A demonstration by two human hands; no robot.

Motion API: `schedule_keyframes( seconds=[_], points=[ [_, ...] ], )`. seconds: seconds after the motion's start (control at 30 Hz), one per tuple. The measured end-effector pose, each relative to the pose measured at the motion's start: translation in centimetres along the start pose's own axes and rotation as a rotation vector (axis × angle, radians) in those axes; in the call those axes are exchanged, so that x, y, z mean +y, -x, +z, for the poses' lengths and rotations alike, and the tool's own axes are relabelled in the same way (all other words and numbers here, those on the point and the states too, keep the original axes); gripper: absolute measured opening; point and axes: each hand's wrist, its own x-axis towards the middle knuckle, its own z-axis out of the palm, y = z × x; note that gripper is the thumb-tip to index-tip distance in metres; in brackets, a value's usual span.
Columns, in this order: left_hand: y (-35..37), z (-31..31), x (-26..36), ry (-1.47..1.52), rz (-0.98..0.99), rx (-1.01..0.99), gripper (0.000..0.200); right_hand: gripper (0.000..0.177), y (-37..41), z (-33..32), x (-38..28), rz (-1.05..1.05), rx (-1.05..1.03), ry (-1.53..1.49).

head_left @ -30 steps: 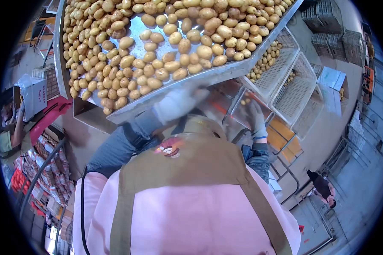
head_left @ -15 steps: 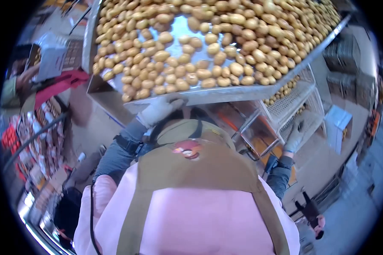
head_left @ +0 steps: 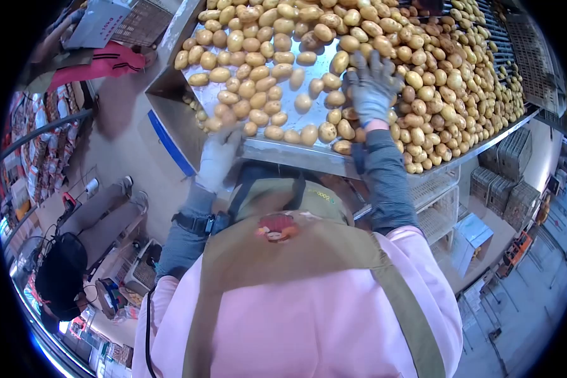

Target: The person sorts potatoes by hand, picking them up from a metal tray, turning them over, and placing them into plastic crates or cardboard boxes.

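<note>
Many small yellow potatoes lie across a metal sorting tray, whose front rim runs just ahead of my body. My right hand, in a pale work glove, reaches over the rim with fingers spread on the potatoes. Bare shiny tray surface shows left of that hand. My left hand, gloved too, is at the tray's front left corner, its fingertips right at the rim beside the nearest potatoes. Motion blurs its fingers, and I cannot tell whether they hold anything.
White plastic crates stand under the tray's right side, near a blue-white box. Stacked grey crates are farther right. At left, one person stands, and another holds a carton. Filled bags are piled there.
My right hand has come up from the crates beside the tray onto the potatoes. My left hand stays near the front rim. The view has shifted, and the potatoes lie differently.
</note>
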Motion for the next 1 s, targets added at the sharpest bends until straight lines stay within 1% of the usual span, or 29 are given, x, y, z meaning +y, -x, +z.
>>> schedule_keyframes(
  seconds=[0.03, 0.07, 0.1, 0.13, 0.17, 0.2, 0.23, 0.27, 0.3, 0.37, 0.4, 0.43, 0.47, 0.5, 0.53, 0.57, 0.6, 0.63, 0.67, 0.77, 0.8, 0.9, 0.93, 0.97, 1.0],
  points=[
    [-0.9, -0.3, 0.3, -0.096, 0.094, 0.066, 0.027, 0.054, -0.5, 0.1, 0.8, -0.012, 0.152, 0.167],
    [-2.2, 0.1, -0.5, -0.155, 0.231, 0.107, 0.029, 0.053, -1.0, 1.0, 0.6, 0.008, 0.207, 0.156],
    [-3.1, 0.3, -0.2, -0.256, 0.314, 0.127, 0.03, 0.053, -1.1, 1.0, -0.9, 0.027, 0.254, 0.141],
    [-4.0, 1.1, 0.4, -0.356, 0.393, 0.147, 0.03, 0.052, -1.7, -0.5, -3.9, -0.055, 0.192, -0.201],
    [-5.3, 1.7, 1.2, -0.462, 0.476, 0.173, 0.031, 0.051, -4.7, -4.0, -9.2, 0.041, -0.535, 0.015],
    [-7.0, 2.6, 1.1, -0.582, 0.532, 0.147, 0.033, 0.05, -4.3, 1.4, -11.1, -0.192, -0.287, -0.038],
    [-8.5, 3.4, 0.3, -0.747, 0.507, 0.101, 0.031, 0.052, -4.5, 2.2, -12.4, -0.588, -0.047, -0.086],
    [-8.9, 3.9, 1.1, -0.78, 0.444, 0.03, 0.03, 0.052, -5.7, 1.9, -14.0, -0.61, -0.119, -0.11],
    [-9.4, 4.4, 2.0, -0.811, 0.383, -0.04, 0.029, 0.05, -7.7, 2.5, -14.9, -0.592, -0.152, -0.034],
    [-9.7, 3.8, 4.0, -0.792, 0.332, -0.108, 0.03, 0.052, -11.4, 5.0, -13.2, -0.56, -0.11, 0.035],
    [-9.6, 3.2, 4.8, -0.785, 0.309, -0.155, 0.031, 0.055, -12.3, 4.1, -11.8, -0.506, -0.079, 0.096],
    [-9.9, 2.6, 5.7, -0.752, 0.328, -0.065, 0.031, 0.052, -12.2, 3.6, -9.3, -0.507, 0.012, -0.048],
    [-10.5, 1.7, 6.6, -0.717, 0.352, 0.031, 0.032, 0.049, -11.7, 3.0, -7.5, -0.474, 0.126, 0.123],
    [-11.0, 1.0, 6.9, -0.68, 0.372, 0.116, 0.032, 0.048, -10.5, 2.2, -5.6, -0.352, 0.006, 0.191],
    [-13.0, 0.7, 5.7, -0.409, 0.522, 0.253, 0.033, 0.047, -8.5, 1.3, -3.8, -0.284, 0.07, 0.248],
    [-15.1, -0.8, 7.5, -0.337, 0.536, 0.238, 0.033, 0.047, -7.0, 0.8, -2.2, -0.228, 0.076, 0.204],
    [-17.0, -1.6, 9.1, -0.39, 0.478, 0.257, 0.038, 0.048, -5.3, 0.4, -1.6, -0.163, 0.066, 0.213],
    [-19.2, -2.0, 9.9, -0.381, 0.648, 0.391, 0.038, 0.048, -3.7, -0.6, -1.5, -0.116, 0.038, 0.224],
    [-22.0, -2.2, 10.1, -0.438, 0.79, 0.467, 0.04, 0.045, -2.3, -1.2, -1.3, -0.088, 0.047, 0.222],
    [-24.8, -1.9, 13.0, -0.841, 0.545, 0.223, 0.05, 0.038, -1.9, -2.1, -1.6, -0.001, 0.041, 0.146],
    [-24.9, -1.9, 13.3, -0.776, 0.547, 0.194, 0.051, 0.036, -2.0, -2.0, -2.2, 0.034, 0.025, 0.104],
    [-22.8, 1.0, 10.0, -0.298, 0.478, 0.278, 0.045, 0.028, -6.1, -3.0, -4.8, 0.01, 0.161, -0.379],
    [-20.7, 1.5, 10.5, -0.111, 0.397, 0.225, 0.043, 0.023, -7.3, -3.3, -6.7, -0.063, 0.212, -0.425],
    [-18.6, 1.9, 11.1, 0.073, 0.313, 0.172, 0.041, 0.021, -8.1, -2.7, -7.9, -0.012, 0.053, -0.628],
    [-17.5, 2.5, 10.7, 0.11, 0.398, 0.18, 0.04, 0.026, -8.4, -1.5, -9.4, 0.295, -0.199, -1.055]
  ],
)
